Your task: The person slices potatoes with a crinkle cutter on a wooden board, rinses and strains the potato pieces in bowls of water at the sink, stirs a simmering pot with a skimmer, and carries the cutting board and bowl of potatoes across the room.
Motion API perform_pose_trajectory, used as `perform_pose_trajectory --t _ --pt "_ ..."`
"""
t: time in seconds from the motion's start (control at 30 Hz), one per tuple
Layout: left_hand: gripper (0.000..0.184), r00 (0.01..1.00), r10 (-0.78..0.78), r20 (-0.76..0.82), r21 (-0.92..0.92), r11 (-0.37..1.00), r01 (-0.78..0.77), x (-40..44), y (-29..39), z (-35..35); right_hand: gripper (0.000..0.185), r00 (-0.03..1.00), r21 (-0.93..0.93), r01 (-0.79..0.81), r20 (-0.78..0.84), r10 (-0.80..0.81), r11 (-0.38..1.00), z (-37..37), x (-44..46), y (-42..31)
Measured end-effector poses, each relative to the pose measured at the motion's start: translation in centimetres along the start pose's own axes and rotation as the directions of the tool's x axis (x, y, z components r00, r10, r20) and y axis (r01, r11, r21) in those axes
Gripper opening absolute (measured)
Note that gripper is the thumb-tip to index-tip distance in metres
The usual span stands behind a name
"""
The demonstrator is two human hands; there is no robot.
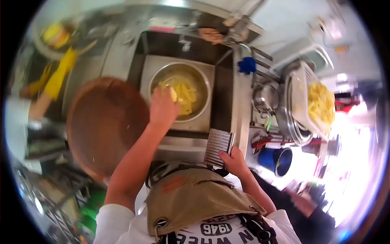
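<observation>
My left hand (164, 106) reaches over the near left rim of a round metal bowl (206, 87), its fingers curled down on a ridged yellow potato piece (174, 94). More cut potato pieces (187, 95) lie in the bowl, seemingly in water. The bowl stands inside a steel sink (217, 103). At the sink's near right corner, my right hand (233, 159) grips a crinkle cutter (217, 147), thumb across its wavy metal blade. The undersides of my left fingers are hidden.
A big round brown board (105, 126) leans by the sink's left side. White basket (302, 95) of yellow pieces stands at right above stacked metal bowls, near a pot (266, 97) and a blue bucket (274, 160). Another person's yellow gloves (61, 77) show far left.
</observation>
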State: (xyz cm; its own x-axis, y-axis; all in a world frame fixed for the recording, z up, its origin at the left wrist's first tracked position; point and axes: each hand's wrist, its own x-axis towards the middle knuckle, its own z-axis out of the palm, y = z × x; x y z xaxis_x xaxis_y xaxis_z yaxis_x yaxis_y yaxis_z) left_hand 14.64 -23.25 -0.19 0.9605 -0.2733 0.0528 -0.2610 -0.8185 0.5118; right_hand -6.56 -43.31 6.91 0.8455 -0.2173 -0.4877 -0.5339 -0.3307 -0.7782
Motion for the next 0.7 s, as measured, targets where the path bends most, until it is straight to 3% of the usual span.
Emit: perform_pose_trajectory --t 0.03,0.1,0.17,0.27,0.37,0.43,0.5,0.57,0.63,0.7 --pt "0.05 0.999 0.043 -0.015 0.04 0.998 -0.042 1.7 0.6 0.6 0.032 0.999 -0.029 -0.043 0.003 0.043 0.999 -0.8 -0.5 0.8" --pt "0.041 0.957 0.266 -0.116 -0.001 0.963 -0.268 3.9 2.5 1.8 0.032 0.988 -0.073 -0.124 -0.098 0.117 0.99 -3.8 -0.9 2.7" --pt "0.026 0.953 0.302 0.019 -0.085 0.95 -0.299 6.2 7.7 1.4 0.031 0.967 -0.067 -0.175 -0.198 0.159 0.982 -5.4 -2.3 5.4" --pt "0.013 0.828 0.553 0.095 -0.364 0.793 -0.488 10.4 17.6 2.2 0.031 0.972 0.145 -0.106 -0.193 0.133 0.984 -8.7 -3.3 6.3" --pt "0.011 0.743 0.66 0.109 -0.498 0.683 -0.534 12.6 28.8 4.8 0.031 0.928 0.299 0.004 -0.357 0.109 0.954 -9.2 -3.6 9.0" --pt "0.013 0.697 0.716 0.044 -0.503 0.619 -0.603 13.2 37.8 5.2 0.035 0.929 0.393 -0.065 -0.311 0.199 0.917 -10.7 -4.8 9.6" --pt "0.021 0.439 0.854 -0.278 -0.366 0.328 -0.871 13.9 45.6 6.6 0.035 0.917 0.473 -0.081 -0.31 0.252 0.877 -10.8 -6.0 11.3" --pt "0.033 0.306 0.924 -0.23 -0.318 0.226 -0.921 14.0 52.1 8.4 0.036 0.879 0.498 -0.151 -0.326 0.346 0.854 -10.4 -6.8 13.0" --pt "0.042 0.251 0.927 0.28 -0.225 0.318 -0.921 14.8 57.5 11.4 0.034 0.84 0.533 -0.148 -0.377 0.39 0.833 -10.4 -7.5 14.2" --pt "0.048 0.2 0.682 0.703 -0.12 0.392 -0.912 13.7 60.0 13.6 0.031 0.796 0.578 -0.076 -0.456 0.399 0.813 -10.0 -8.6 15.2"
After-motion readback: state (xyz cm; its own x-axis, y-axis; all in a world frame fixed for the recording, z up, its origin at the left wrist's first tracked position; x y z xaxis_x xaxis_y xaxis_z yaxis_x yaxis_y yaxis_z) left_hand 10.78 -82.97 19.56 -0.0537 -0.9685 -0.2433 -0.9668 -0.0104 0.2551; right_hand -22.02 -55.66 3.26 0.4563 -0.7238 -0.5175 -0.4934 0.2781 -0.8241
